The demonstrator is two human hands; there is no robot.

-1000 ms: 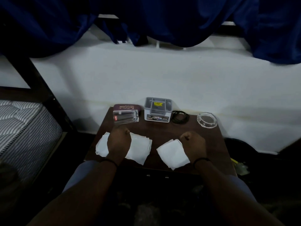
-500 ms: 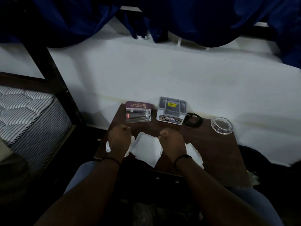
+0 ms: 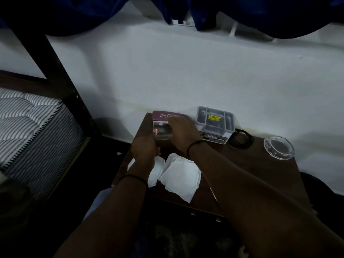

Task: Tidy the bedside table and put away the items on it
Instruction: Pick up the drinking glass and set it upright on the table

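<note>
Barely begun — both hands, left and right, grip the box; papers, tray, cord, ashtray remain on the table

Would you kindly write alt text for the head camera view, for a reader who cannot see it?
Over a dark bedside table, both hands reach a clear pen box: the right hand lies on top, the left hand at its near edge. White paper sheets lie nearer; a grey organiser tray, black cord and glass ashtray sit behind.
</note>
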